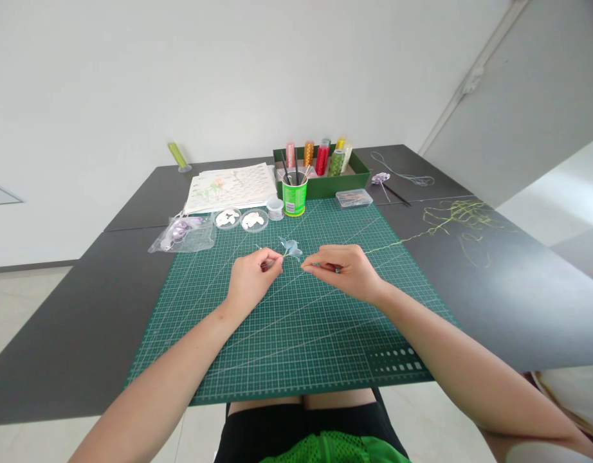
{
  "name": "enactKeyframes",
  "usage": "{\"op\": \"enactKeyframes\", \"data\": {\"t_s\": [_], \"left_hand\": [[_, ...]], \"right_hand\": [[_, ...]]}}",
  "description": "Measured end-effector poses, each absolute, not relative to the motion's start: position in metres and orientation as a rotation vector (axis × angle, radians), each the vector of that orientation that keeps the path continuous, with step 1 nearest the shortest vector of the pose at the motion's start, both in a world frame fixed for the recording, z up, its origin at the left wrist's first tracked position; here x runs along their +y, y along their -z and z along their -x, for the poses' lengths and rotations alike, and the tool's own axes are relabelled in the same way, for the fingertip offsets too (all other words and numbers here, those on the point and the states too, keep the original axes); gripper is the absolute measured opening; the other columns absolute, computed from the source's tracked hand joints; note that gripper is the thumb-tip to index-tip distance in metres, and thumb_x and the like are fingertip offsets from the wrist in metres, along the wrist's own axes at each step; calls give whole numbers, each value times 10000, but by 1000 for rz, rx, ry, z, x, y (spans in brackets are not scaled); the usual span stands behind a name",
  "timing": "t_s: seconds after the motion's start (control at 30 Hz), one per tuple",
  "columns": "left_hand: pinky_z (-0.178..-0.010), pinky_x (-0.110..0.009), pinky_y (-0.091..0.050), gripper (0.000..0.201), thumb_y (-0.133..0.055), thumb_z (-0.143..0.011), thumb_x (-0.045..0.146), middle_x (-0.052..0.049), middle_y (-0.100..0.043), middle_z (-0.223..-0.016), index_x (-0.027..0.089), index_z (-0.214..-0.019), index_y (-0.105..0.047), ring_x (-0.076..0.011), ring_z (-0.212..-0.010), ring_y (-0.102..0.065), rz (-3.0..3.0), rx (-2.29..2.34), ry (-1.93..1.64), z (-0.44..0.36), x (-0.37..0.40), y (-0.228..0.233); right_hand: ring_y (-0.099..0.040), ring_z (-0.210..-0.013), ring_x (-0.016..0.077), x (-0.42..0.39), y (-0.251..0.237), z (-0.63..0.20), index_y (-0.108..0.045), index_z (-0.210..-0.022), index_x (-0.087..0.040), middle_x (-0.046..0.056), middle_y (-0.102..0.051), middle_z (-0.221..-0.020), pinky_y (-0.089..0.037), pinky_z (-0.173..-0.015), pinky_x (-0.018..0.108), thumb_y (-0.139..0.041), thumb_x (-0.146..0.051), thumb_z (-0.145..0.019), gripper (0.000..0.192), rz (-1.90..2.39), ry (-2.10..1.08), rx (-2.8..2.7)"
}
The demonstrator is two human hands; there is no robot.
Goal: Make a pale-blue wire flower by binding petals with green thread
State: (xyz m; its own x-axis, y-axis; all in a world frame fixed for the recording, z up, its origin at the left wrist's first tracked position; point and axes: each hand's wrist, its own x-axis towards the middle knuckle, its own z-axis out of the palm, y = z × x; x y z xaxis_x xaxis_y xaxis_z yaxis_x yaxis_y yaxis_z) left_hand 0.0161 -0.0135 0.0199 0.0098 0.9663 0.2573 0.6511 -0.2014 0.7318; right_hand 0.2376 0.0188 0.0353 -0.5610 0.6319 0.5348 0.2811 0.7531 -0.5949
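My left hand (252,275) pinches the thin stem of a small pale blue flower (291,248) between thumb and fingers. The flower's petals point right, toward my other hand. My right hand (343,270) is closed in a pinch just right of the flower. A yellow-green thread (397,243) runs out from behind that hand to a loose tangle (463,215) on the table. Between the right fingertips and the flower the thread is too fine to follow. Both hands are just above the green cutting mat (287,347).
Behind the flower stand a green cup (294,198) of tools and a green box (325,188) with thread spools. White pieces lie in two round dishes (255,220). To the left are paper sheets (204,199) and a bag (181,236) with purple flowers; a clear case (354,198) is at right.
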Motion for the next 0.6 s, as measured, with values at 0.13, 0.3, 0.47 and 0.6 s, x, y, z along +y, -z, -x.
{"op": "enactKeyframes", "data": {"t_s": [0.13,0.3,0.47,0.6], "left_hand": [[-542,-228,-405,153,-617,-892,279,36,-718,-643,215,-820,-736,-120,-534,-607,-1964,1598,-898,-24,-19,-18],[-564,-224,-396,126,-616,-863,208,55,-688,-628,213,-785,-715,-105,-531,-565,-2029,1512,-774,-34,-27,-16],[-571,-222,-406,122,-620,-869,202,52,-722,-684,218,-786,-708,-109,-570,-599,-2044,1431,-748,-39,-32,-16],[-577,-227,-423,117,-631,-857,192,47,-737,-699,221,-775,-710,-117,-584,-621,-2049,1391,-752,-41,-35,-17]], "right_hand": [[-409,-503,90,18,-37,-238,-779,-861,-185,-33,-467,-547,-348,-528,244,-602,-366,-974,278,705,-487,-2105],[-409,-511,92,19,-37,-238,-778,-853,-183,-29,-477,-555,-347,-525,248,-606,-358,-971,272,742,-452,-2063],[-414,-520,98,22,-33,-239,-783,-852,-190,-27,-467,-557,-351,-531,253,-609,-361,-966,269,795,-441,-2046],[-427,-531,103,25,-31,-241,-785,-847,-197,-27,-459,-560,-358,-538,255,-621,-359,-958,256,822,-441,-2041]]}}
